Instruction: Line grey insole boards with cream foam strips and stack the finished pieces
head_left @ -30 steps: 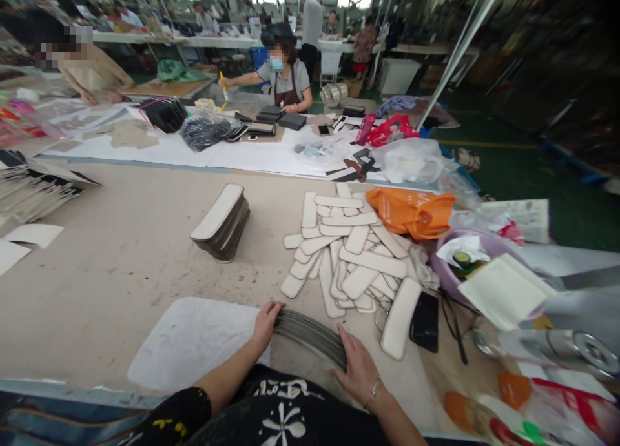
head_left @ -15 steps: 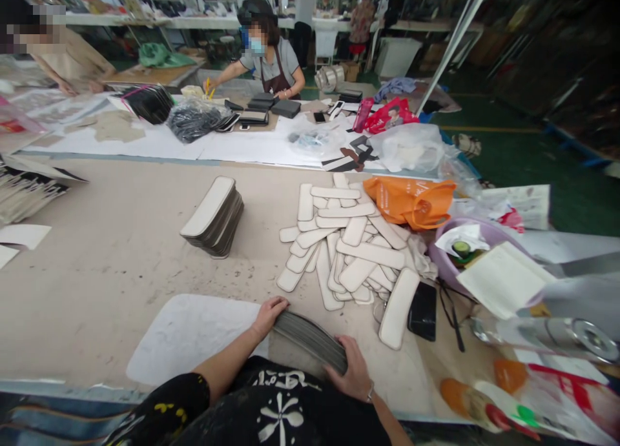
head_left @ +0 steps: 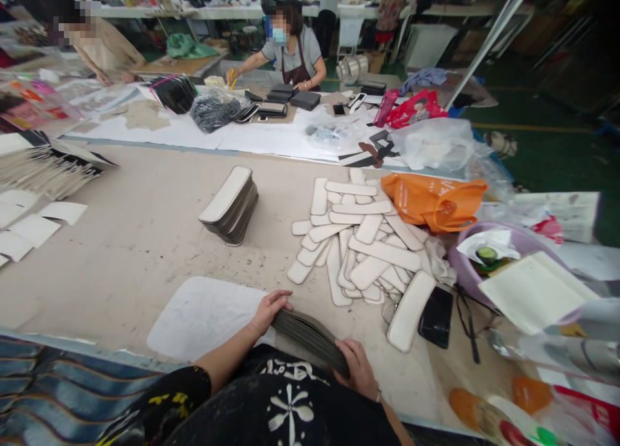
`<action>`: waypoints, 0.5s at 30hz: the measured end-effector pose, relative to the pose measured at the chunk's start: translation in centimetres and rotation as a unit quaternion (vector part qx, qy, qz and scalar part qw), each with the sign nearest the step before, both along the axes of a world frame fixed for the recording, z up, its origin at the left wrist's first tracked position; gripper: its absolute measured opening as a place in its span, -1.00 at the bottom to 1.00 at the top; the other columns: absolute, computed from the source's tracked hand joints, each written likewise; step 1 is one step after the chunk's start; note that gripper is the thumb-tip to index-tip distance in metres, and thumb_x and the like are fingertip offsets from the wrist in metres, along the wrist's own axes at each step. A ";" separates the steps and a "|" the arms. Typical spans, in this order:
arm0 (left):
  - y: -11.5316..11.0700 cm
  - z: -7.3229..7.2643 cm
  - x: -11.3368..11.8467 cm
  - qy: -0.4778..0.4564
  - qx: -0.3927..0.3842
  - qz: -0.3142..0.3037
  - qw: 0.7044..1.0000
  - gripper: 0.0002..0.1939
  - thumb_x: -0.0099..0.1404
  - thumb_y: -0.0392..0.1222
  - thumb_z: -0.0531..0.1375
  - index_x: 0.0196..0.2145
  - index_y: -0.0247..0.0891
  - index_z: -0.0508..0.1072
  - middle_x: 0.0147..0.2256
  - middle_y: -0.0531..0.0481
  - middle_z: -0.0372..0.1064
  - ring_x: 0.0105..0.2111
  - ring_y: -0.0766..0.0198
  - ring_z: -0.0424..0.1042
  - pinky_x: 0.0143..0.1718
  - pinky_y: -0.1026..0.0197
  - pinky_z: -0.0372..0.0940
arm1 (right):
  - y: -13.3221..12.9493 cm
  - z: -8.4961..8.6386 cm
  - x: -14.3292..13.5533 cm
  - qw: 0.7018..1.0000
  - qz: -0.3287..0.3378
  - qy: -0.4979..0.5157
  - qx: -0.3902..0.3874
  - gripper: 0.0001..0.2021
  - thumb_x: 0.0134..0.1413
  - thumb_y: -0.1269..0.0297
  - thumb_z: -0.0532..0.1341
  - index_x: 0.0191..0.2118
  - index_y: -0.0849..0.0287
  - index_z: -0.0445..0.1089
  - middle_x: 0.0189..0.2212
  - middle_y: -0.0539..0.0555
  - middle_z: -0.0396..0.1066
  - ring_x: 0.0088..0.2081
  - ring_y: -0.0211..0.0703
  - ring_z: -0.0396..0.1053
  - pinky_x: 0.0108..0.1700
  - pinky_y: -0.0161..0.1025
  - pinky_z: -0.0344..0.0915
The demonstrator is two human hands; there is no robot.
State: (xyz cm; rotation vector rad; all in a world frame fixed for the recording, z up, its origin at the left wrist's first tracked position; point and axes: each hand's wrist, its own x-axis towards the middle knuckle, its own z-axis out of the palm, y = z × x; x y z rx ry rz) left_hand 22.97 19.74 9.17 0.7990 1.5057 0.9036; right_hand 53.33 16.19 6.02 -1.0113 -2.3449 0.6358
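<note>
Close to my body, a stack of thin dark grey strips (head_left: 310, 337) stands on edge, bowed along its length. My left hand (head_left: 271, 309) is closed on its far left end, fingers over the top. Around the right end my right hand (head_left: 357, 368) is closed, thumb on the near side. Beyond my hands lies a loose heap of white rounded strips (head_left: 365, 246) with dark edges. A neat pile of similar pieces (head_left: 230, 204), white face up, stands farther back to the left. A white rounded sheet (head_left: 203, 317) lies flat beside my left forearm.
Right of the heap are an orange bag (head_left: 431, 201), a black phone (head_left: 436, 317), a purple basin (head_left: 465, 265) and bottles (head_left: 484, 410). White-and-black pieces (head_left: 53, 162) stand at the left. A masked co-worker (head_left: 293, 52) handles dark pieces across the table; another person (head_left: 104, 42) is far left.
The camera view has turned slightly left, so the table things appear farther right. Both hands keep their hold on the strip stack, which looks a little more tilted and fanned.
</note>
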 end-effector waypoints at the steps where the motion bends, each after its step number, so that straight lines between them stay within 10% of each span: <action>1: -0.3 0.0 -0.1 -0.004 0.006 -0.003 1.000 -0.55 0.14 0.04 0.11 -0.13 -0.33 0.40 -0.45 -0.04 0.48 -0.27 0.13 0.45 -0.13 0.10 0.27 | 0.0 -0.2 0.3 1.000 0.018 -0.005 0.000 -0.44 0.00 0.28 0.12 0.17 0.13 0.06 -0.09 0.21 0.27 -0.07 0.00 0.29 -0.07 -0.03 0.33; 7: -1.2 -0.6 -0.1 -0.021 0.031 -0.015 0.999 -0.54 0.22 0.11 -0.01 -0.19 -0.29 0.46 -0.15 -0.12 0.45 -0.05 0.09 0.35 0.11 0.02 0.09 | -0.3 -1.0 0.9 0.999 -0.005 -0.030 -0.016 -0.35 -0.03 0.17 0.15 0.20 0.20 0.00 -0.02 0.24 0.25 -0.01 0.05 0.25 -0.03 -0.03 0.31; 15: 0.2 -1.1 0.6 -0.027 -0.008 -0.061 0.998 -0.44 0.24 0.17 -0.08 -0.23 -0.33 0.49 -0.27 -0.12 0.50 -0.16 0.09 0.42 0.02 0.05 0.18 | 1.0 1.3 -0.3 0.993 -0.071 -0.087 -0.045 -0.47 -0.04 0.14 0.17 0.08 0.22 0.16 -0.07 0.24 0.30 -0.04 0.05 0.26 0.03 0.03 0.22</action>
